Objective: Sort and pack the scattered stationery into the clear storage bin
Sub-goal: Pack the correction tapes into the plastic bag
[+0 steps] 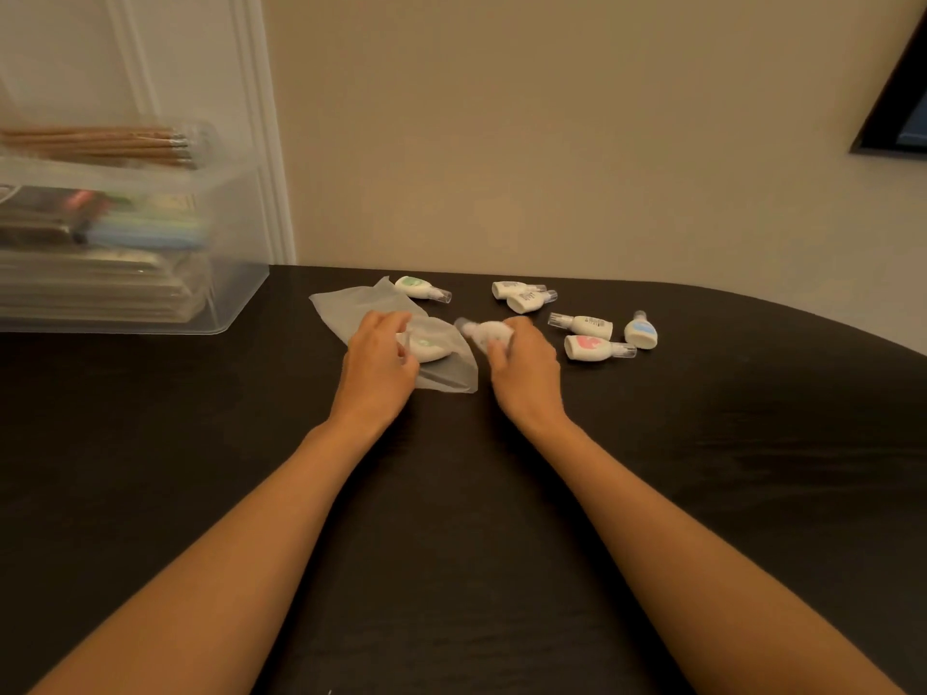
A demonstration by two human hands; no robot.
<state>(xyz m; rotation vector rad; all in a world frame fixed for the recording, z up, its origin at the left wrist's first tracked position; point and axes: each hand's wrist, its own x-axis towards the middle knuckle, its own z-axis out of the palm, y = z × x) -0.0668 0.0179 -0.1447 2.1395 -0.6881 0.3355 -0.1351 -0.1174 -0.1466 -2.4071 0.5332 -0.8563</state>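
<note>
Entry, head view.

The left hand (381,358) is placed on the left part of a frosted pouch (446,378), which lies flat on the dark table (752,443), centre field. Its fingers (396,323) are curled over the film and appear to pinch it; the exact grip is blurred. One green-marked tape (426,346) is seen already inside the pouch, under the film, just beside the left fingertips.

The right hand (524,366) is wrapped round a white correction tape (484,333); thumb and fingers are closed on its body, not spread. The clear-capped tip is pointed left and slightly away, so the long axis runs roughly across the table, towards the pouch. The tip is just beside the pouch's right edge; whether it touches cannot be told through the motion blur.

Judgement: the step in hand is taken to be loading this tape into the pouch. Which side the pouch's mouth faces is not resolved, so the entry direction is left open.

The loose tapes (597,347) are scattered beyond and to the right, mostly nearer the right hand. The clear storage bin (236,293) stands at far left, well apart from both hands and nearer the left; pencils (100,143) lie on top of it and packets are stacked inside.
</note>
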